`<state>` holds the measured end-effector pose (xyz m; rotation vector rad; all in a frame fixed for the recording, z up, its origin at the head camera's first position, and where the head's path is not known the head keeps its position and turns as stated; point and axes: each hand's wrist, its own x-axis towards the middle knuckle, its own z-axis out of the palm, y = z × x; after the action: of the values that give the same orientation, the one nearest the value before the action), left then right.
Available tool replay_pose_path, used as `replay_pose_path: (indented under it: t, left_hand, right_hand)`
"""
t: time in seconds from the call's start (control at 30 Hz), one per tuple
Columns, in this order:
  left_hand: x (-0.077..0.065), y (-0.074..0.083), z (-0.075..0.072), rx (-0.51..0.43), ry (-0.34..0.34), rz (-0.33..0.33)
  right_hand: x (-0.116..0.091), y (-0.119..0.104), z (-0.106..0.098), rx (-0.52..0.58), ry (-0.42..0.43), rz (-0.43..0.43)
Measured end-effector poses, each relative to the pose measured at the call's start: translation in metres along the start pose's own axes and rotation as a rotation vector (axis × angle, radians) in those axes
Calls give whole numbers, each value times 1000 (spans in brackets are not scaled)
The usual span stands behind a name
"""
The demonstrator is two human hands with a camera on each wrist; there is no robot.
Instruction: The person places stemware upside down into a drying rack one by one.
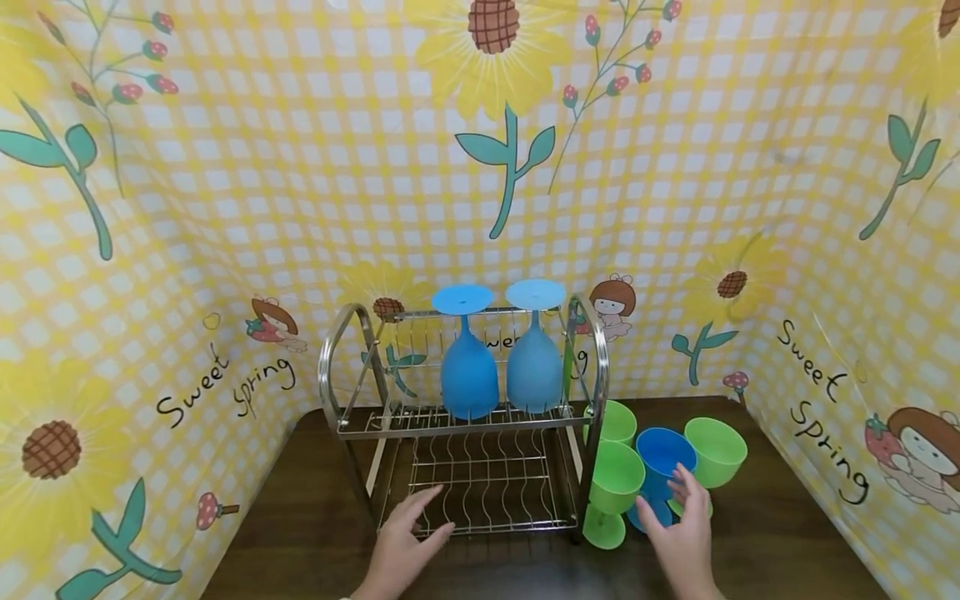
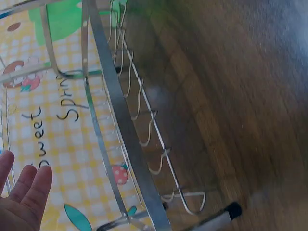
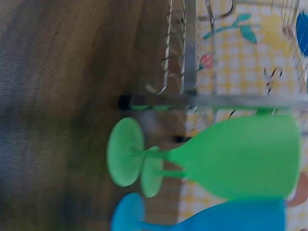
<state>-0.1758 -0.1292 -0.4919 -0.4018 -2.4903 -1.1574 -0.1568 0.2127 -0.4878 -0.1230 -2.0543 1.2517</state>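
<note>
Two wine goblets stand upside down on the upper tier of a metal dish rack (image 1: 442, 431): a blue goblet (image 1: 469, 375) and a paler blue goblet (image 1: 535, 375) to its right. My left hand (image 1: 401, 542) hovers before the lower tier, fingers spread, holding nothing. On the right, my right hand (image 1: 684, 537) is held, fingers apart, in front of an upright blue goblet (image 1: 662, 458), overlapping it in the head view. Around that one stand a front green goblet (image 1: 618, 482), a rear green goblet (image 1: 617, 421) and a right green goblet (image 1: 716, 452).
The rack's lower tier (image 1: 480, 482) has wavy wire dividers and no dishes. Its right side frame (image 1: 591, 467) rises close beside the green goblets. A dark wooden table (image 1: 277, 533) lies under everything, with a yellow checked cloth (image 1: 300, 192) hanging behind and at both sides.
</note>
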Motion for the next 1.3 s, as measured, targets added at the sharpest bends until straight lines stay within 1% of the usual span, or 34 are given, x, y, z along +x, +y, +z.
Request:
replay_pose_path:
  t: [0.03,0.1,0.2,0.23,0.33,0.43,0.53,0.6,0.7,0.77,0.83,0.9,0.97,1.07,1.2,1.3]
  left_hand:
    - [0,2,2,-3,-28,-8]
    - [-1,5,6,12,-51,3]
    - [0,10,13,45,-78,37]
    - [0,12,16,42,-94,45]
    - [-1,18,29,39,-141,96]
    - [-2,26,45,41,-164,198]
    - [-3,36,58,49,-175,309]
    - [-2,43,64,52,-199,361]
    - [0,51,69,83,-258,420]
    - [2,53,71,126,-280,474]
    - [3,52,72,174,-275,545]
    - [3,49,74,215,-250,621]
    - [4,47,75,228,-236,674]
    - [4,49,77,230,-243,705]
    - [8,60,78,232,-291,703]
    - [12,67,79,240,-314,714]
  right_hand:
    - [2,4,-2,17,5,51]
    - [6,13,-4,40,20,135]
    - [12,26,-6,69,50,205]
    - [13,30,-7,71,54,228]
    - [16,41,-8,88,53,304]
    - [17,52,-9,109,11,390]
    - [18,62,-7,146,-40,440]
    - [19,67,-5,155,-84,468]
    - [22,72,-4,156,-149,503]
    - [23,74,-3,158,-180,519]
    - [25,76,-1,157,-199,533]
    - [26,77,1,144,-214,545]
    - [27,78,4,114,-229,554]
    - [26,81,8,67,-249,540]
    - [27,87,11,31,-259,504]
    - [30,89,13,2,-256,503]
